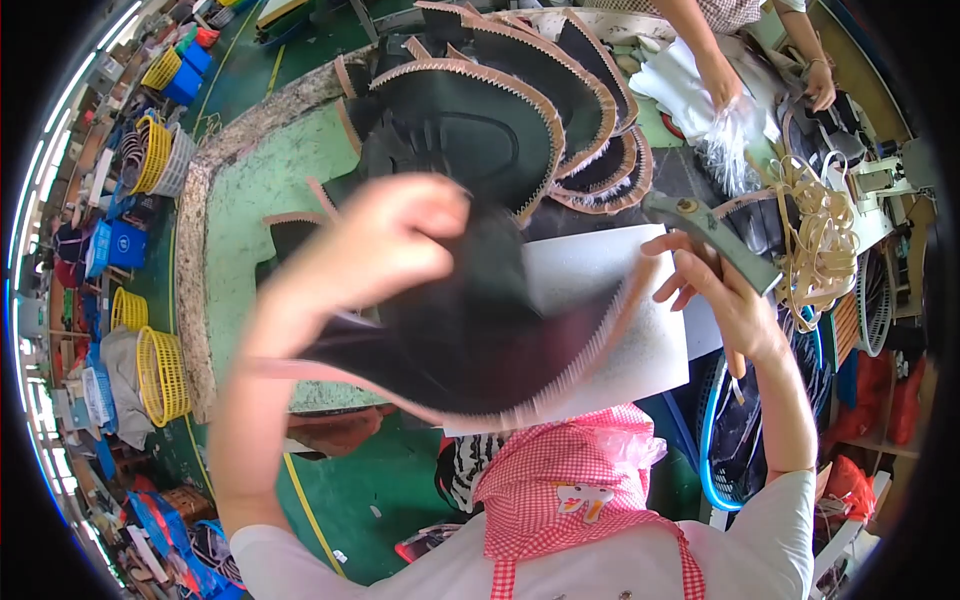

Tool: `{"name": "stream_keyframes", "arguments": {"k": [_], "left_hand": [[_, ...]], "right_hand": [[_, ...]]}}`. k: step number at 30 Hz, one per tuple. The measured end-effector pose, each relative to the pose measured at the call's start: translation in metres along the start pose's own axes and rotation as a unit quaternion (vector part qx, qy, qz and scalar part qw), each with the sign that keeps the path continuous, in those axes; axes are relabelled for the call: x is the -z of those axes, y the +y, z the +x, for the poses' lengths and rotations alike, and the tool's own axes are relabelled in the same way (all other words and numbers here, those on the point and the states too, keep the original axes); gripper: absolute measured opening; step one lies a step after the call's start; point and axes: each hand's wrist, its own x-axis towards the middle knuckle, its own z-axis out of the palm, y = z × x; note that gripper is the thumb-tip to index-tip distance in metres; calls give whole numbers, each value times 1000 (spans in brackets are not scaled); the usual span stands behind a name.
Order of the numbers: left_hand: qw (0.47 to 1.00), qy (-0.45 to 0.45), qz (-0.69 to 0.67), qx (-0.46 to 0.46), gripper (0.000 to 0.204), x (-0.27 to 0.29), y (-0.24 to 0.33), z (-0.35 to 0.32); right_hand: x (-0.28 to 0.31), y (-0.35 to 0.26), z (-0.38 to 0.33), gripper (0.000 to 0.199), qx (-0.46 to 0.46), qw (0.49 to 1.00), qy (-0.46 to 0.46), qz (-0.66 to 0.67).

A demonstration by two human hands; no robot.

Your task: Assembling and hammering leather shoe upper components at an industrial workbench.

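— What does the worker hold at the green surface (250, 190)?

— The left hand (385, 240) lifts a black shoe-upper piece (470, 330) with a pinkish zigzag edge; its grip is pressed together on the piece's upper part, fingers curled over the fabric. The piece is blurred and hangs above a white sheet (610, 300) that lies on the surface before the worker's red-checked apron (560, 480).

— And the other hand?

— The right hand (715, 290) is raised just beside the sheet's right edge, its grip closed around a grey-green tool (715, 235) whose long head angles up to the left. A wooden handle shows below the palm.

— What surrounds them?

— A fanned stack of matching black pieces (500, 110) rests farther back on the surface. Pale rubber bands (815, 230) sit heaped to the right. Across the surface another person's hand (720, 80) touches clear plastic bags (735, 140). Yellow baskets (160, 370) stand on the floor at the left.
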Motion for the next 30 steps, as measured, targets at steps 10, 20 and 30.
{"name": "stream_keyframes", "arguments": {"k": [10, 20, 30], "left_hand": [[944, 138, 220, -202, 19, -68, -17, -15], [951, 246, -27, -183, 13, -102, -42, -33], [942, 235, -240, 2, 17, -123, -66, -23]], "right_hand": [[-40, -11, -23, 19, 103, 966, -178, -158], [-79, 15, -9, 22, 69, 969, -180, -156], [-75, 15, -4, 23, 61, 965, -201, -156]]}}
